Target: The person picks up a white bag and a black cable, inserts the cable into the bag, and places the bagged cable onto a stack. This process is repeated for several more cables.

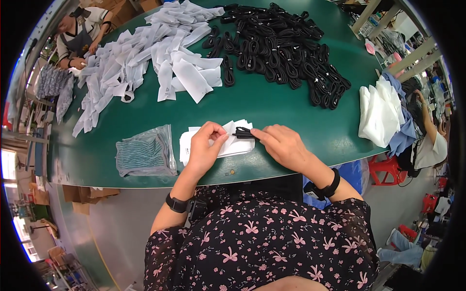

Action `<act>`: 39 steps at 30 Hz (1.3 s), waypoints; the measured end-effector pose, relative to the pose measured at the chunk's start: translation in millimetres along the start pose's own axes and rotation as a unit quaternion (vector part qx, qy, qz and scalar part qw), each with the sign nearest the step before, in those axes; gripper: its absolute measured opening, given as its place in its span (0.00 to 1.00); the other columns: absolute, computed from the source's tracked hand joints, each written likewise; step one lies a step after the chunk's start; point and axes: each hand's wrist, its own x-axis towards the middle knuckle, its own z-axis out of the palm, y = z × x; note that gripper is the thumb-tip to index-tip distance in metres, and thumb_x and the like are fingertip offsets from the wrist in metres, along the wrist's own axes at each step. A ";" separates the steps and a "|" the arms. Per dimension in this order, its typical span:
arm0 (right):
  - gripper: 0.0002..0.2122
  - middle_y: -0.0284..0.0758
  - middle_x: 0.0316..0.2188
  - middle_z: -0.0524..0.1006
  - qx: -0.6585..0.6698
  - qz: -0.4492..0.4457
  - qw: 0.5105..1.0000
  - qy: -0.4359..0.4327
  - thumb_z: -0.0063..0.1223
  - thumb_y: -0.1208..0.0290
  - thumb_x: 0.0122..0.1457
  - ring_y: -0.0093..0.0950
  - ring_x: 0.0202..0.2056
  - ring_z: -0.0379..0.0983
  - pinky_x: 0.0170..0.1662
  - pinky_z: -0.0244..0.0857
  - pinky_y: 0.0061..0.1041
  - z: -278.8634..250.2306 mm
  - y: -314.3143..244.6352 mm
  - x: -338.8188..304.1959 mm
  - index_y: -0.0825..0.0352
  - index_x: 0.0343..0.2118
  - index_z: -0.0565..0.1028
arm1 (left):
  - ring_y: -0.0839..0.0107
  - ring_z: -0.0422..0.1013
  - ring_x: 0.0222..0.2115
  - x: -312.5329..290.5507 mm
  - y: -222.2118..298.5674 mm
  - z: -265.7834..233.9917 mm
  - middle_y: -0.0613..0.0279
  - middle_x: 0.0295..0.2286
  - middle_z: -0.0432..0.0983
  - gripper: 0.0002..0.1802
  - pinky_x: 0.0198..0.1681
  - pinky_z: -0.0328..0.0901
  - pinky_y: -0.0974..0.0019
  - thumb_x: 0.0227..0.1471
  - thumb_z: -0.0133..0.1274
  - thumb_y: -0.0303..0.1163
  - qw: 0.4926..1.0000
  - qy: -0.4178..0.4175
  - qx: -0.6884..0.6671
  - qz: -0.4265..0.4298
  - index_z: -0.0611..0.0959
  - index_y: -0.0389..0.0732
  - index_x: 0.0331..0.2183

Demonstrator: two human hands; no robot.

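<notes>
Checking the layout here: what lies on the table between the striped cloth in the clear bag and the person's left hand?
In the head view, only bare green table separates the bagged striped cloth from the left hand; the hand's white sleeves begin just right of the bag.

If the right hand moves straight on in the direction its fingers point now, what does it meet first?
The right hand points left, so it would likely first meet the coiled black cable at its fingertips, then the white pouches held by the left hand.

Open green tabletop [272,104] lies ahead of both hands; white pouches [145,58] crowd far left, black cable bundles [281,46] far right.
</notes>
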 end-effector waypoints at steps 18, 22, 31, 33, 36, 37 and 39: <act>0.11 0.32 0.30 0.73 0.391 0.232 0.890 -0.020 0.53 0.77 0.57 0.22 0.28 0.68 0.28 0.63 0.23 12.3 0.7 -1.7 0.65 0.44 0.77 | 0.59 0.68 0.33 4.7 24.6 -10.7 0.58 0.31 0.71 0.06 0.36 0.65 0.63 0.44 0.57 0.19 0.949 -0.072 0.173 0.255 0.77 0.36 0.28; 0.11 0.33 0.33 0.73 0.340 0.184 0.922 -0.006 0.53 0.77 0.58 0.22 0.30 0.69 0.31 0.64 0.21 17.5 1.1 -2.5 0.66 0.44 0.76 | 0.58 0.67 0.33 5.9 27.4 -9.0 0.57 0.31 0.70 0.06 0.36 0.65 0.64 0.44 0.58 0.20 0.941 -0.067 0.173 0.283 0.77 0.37 0.28; 0.10 0.33 0.36 0.72 0.346 0.147 0.925 0.055 0.54 0.77 0.58 0.21 0.33 0.69 0.35 0.64 0.19 8.3 -0.1 43.3 0.67 0.44 0.75 | 0.70 0.68 0.31 29.6 30.0 -19.0 0.62 0.33 0.72 0.05 0.36 0.64 0.70 0.47 0.58 0.22 0.992 -0.012 0.015 0.124 0.78 0.36 0.30; 0.11 0.32 0.38 0.70 0.418 0.119 0.896 0.087 0.53 0.78 0.58 0.19 0.34 0.67 0.36 0.64 0.18 12.3 -1.1 57.9 0.68 0.44 0.75 | 0.74 0.68 0.32 40.8 28.7 -28.0 0.64 0.34 0.73 0.04 0.36 0.63 0.72 0.51 0.56 0.23 0.996 -0.015 -0.081 0.046 0.77 0.34 0.31; 0.11 0.34 0.39 0.70 0.477 0.121 0.863 0.115 0.54 0.78 0.58 0.19 0.34 0.68 0.37 0.64 0.17 21.3 5.6 83.9 0.67 0.44 0.76 | 0.77 0.68 0.32 56.0 27.2 -45.3 0.65 0.34 0.73 0.05 0.37 0.63 0.73 0.53 0.55 0.24 0.982 -0.011 -0.187 -0.013 0.77 0.33 0.32; 0.11 0.34 0.39 0.70 0.507 0.124 0.843 0.128 0.54 0.79 0.58 0.20 0.34 0.68 0.37 0.64 0.16 24.4 12.1 92.2 0.66 0.44 0.76 | 0.77 0.68 0.33 61.0 26.0 -52.3 0.65 0.34 0.73 0.06 0.37 0.63 0.73 0.54 0.55 0.25 0.969 -0.008 -0.246 -0.034 0.77 0.33 0.33; 0.14 0.37 0.39 0.70 0.335 0.107 0.930 0.105 0.54 0.77 0.58 0.24 0.35 0.70 0.38 0.66 0.19 35.8 45.3 108.0 0.64 0.48 0.74 | 0.77 0.68 0.33 77.0 21.4 -73.5 0.66 0.34 0.73 0.06 0.37 0.63 0.73 0.54 0.54 0.26 0.951 -0.005 -0.303 -0.056 0.77 0.33 0.34</act>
